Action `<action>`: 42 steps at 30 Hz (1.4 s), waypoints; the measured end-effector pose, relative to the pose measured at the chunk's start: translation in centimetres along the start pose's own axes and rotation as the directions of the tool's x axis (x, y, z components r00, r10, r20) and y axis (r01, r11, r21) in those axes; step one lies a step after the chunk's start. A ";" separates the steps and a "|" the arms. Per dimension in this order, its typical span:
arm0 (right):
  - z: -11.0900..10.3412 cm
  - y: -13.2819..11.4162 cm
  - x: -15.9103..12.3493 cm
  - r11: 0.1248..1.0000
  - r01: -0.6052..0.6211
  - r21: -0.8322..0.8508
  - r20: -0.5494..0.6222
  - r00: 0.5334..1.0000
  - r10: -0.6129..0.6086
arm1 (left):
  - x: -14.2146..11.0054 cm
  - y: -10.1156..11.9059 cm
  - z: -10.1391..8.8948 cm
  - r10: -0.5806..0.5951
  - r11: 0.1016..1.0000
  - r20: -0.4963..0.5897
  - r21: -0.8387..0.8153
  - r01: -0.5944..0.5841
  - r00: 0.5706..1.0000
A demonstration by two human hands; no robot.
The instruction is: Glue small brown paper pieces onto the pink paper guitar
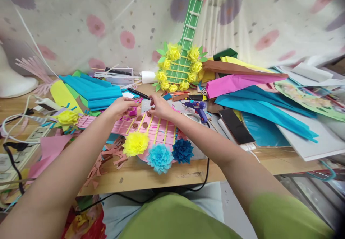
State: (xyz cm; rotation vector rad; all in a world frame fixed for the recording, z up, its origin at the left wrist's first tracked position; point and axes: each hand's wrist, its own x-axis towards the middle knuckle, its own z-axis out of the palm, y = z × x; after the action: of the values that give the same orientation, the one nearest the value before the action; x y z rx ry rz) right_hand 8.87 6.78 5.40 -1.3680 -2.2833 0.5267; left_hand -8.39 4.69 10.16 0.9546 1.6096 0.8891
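A pink paper guitar with yellow strips and pale strings lies flat before me. On its edge sit a yellow paper flower, a light blue paper flower and a dark blue paper flower. Small brown paper pieces rest on its face. My left hand hovers over the far edge, fingers closed beside a magenta scrap; anything between them is too small to name. With fingertips closed on a small brown paper piece, my right hand is just above the guitar.
A green paper guitar with yellow flowers leans on the curtain. Behind my hands lie a black pen and a purple glue gun. A phone and coloured paper sheets are at right, brown scraps at left.
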 end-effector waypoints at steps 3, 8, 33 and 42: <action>0.1 0.0 0.3 0.999 0.005 0.040 0.020 1.000 -0.006 | 0.0 -0.1 0.4 -0.005 1.000 0.024 -0.002 0.005 1.000; -0.2 0.3 0.0 0.992 0.013 0.124 0.040 0.999 -0.019 | 0.1 -0.1 1.4 0.003 0.995 0.072 0.099 -0.010 0.997; -0.5 1.4 -0.4 0.941 -0.121 0.317 0.092 0.991 0.096 | 1.0 0.8 5.5 0.004 0.882 0.125 0.467 -0.062 0.992; -0.6 1.5 -0.3 0.939 -0.122 0.322 0.091 0.991 0.098 | 1.3 1.0 6.1 -0.040 0.902 0.032 0.431 0.022 0.999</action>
State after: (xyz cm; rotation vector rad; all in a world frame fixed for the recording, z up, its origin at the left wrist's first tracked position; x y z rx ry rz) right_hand 10.40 7.18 5.10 -1.3301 -2.0640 0.9608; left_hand -2.50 6.81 9.31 1.2375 1.8203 0.4908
